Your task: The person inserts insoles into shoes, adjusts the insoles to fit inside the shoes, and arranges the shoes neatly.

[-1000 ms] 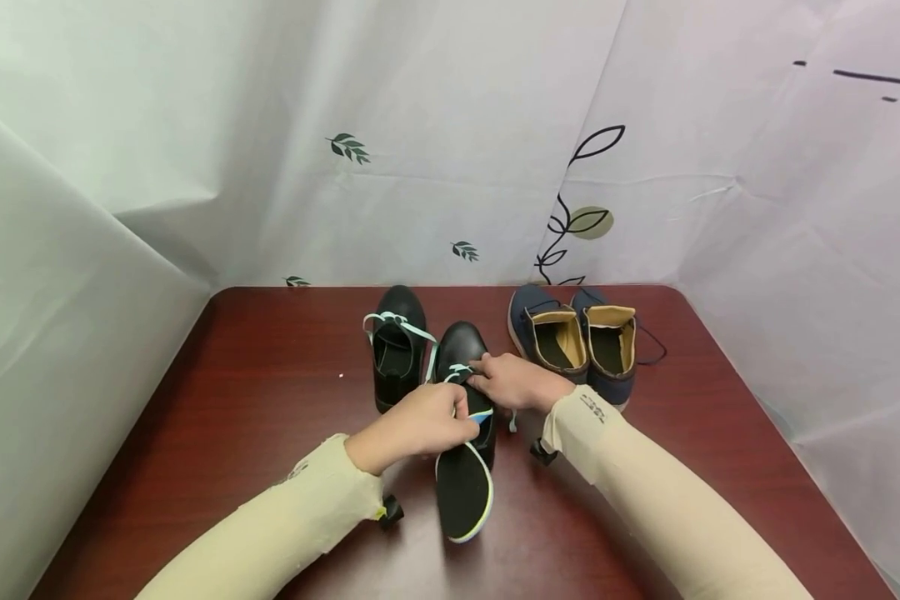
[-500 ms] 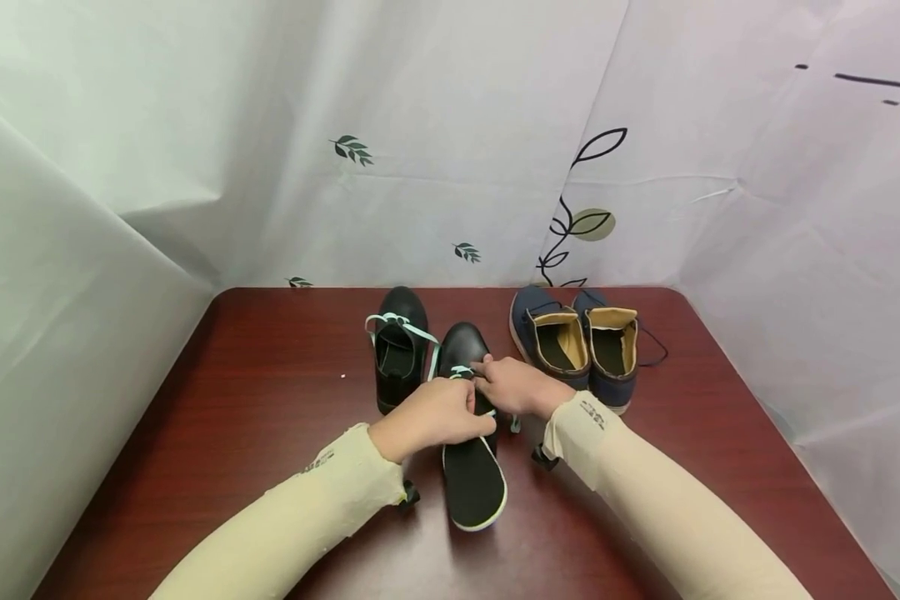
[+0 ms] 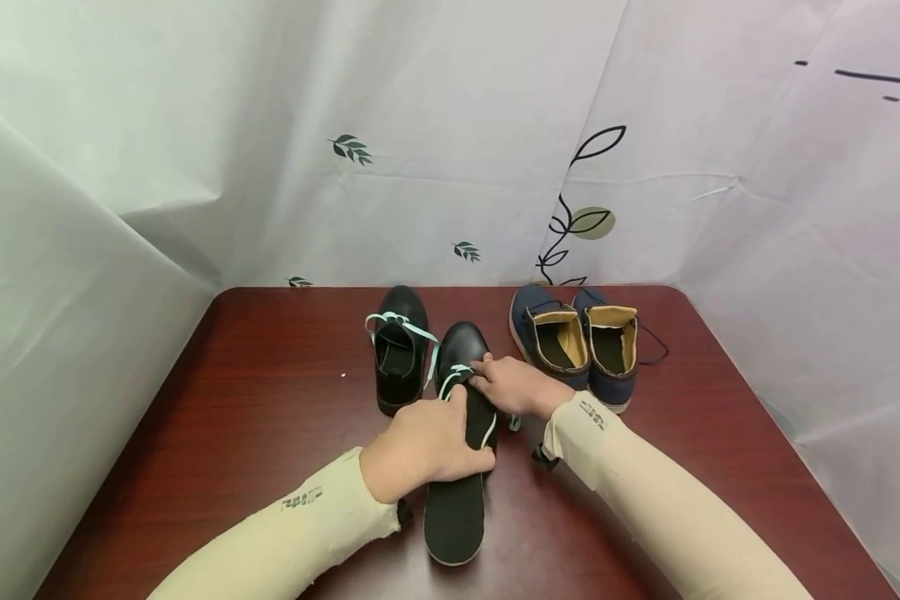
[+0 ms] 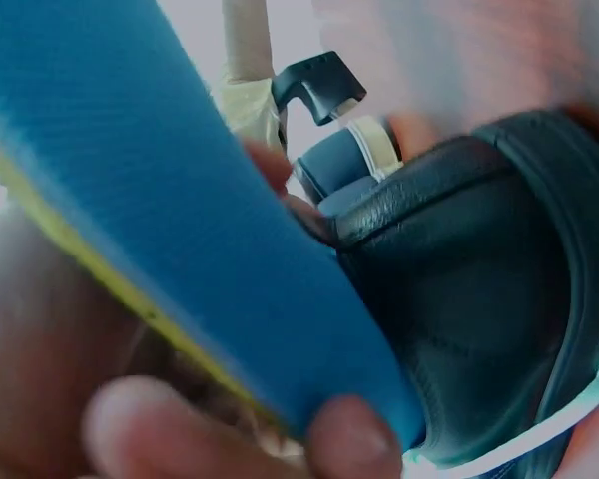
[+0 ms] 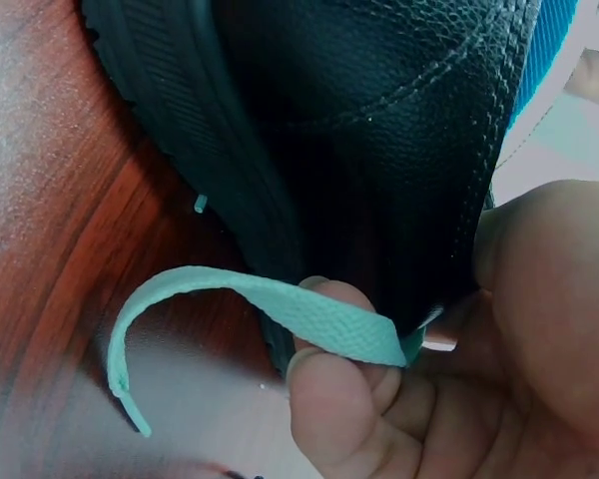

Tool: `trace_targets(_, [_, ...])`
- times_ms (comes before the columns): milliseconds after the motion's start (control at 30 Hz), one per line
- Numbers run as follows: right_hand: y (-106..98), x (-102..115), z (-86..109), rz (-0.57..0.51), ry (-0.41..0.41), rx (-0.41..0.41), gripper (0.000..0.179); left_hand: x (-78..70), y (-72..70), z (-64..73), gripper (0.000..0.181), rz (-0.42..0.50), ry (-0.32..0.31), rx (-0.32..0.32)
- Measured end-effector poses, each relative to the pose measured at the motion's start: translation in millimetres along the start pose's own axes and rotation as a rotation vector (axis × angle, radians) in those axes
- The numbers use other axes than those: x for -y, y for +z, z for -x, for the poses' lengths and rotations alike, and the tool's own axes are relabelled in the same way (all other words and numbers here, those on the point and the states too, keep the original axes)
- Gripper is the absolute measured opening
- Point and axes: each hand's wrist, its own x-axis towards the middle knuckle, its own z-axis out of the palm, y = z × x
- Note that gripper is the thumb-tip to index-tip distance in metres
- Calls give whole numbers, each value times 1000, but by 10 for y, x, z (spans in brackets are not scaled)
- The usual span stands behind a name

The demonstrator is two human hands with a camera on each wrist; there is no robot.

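A black insole [image 3: 453, 529] slants into the opening of the nearer black shoe [image 3: 462, 340], its rounded end sticking out toward me. My left hand [image 3: 427, 437] grips it across the middle. From the left wrist, the insole's blue underside [image 4: 200, 210] and yellow edge show, with fingertips [image 4: 354, 439] beneath and the shoe's heel [image 4: 469, 279] beyond. My right hand [image 3: 521, 385] holds the shoe's upper by the laces, thumb toward the opening. In the right wrist view, its curled fingers [image 5: 339, 399] lie against the shoe's side, beside a mint-green lace [image 5: 329, 324]. The insole's front end is hidden inside.
The other black shoe [image 3: 397, 379], with mint laces, stands just left and farther back. A pair of navy shoes [image 3: 611, 392] with tan linings stands at the right rear. The dark red table [image 3: 285, 400] ends at a white curtain [image 3: 420, 208].
The bent insole has straightened, and its blue underside has gone from the head view. My left hand shifted right, then back toward me along the insole, its thumb spreading. My right hand stayed put.
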Motion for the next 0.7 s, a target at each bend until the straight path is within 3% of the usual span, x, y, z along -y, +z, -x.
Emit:
trace_targets(167, [2,7,1,-1,-4,-3,53,39,-40,-32,50,57,77,21])
trace_targets(267, [7,7,-3,4,-10,-13,53,78,-89,-77,33,115,134,81])
trace_targets(433, [21,-8,-12,19,-14,-21,52,93,-156,-149,38,226,172,160])
trace_targets(567, [23,-20,-13,18,-19,-26,51,99,-131,-207,40,255,200,143])
trace_targets(700, [35,-28,-15,17,-24,-38,51,161,-69,-262,43,318,182,132])
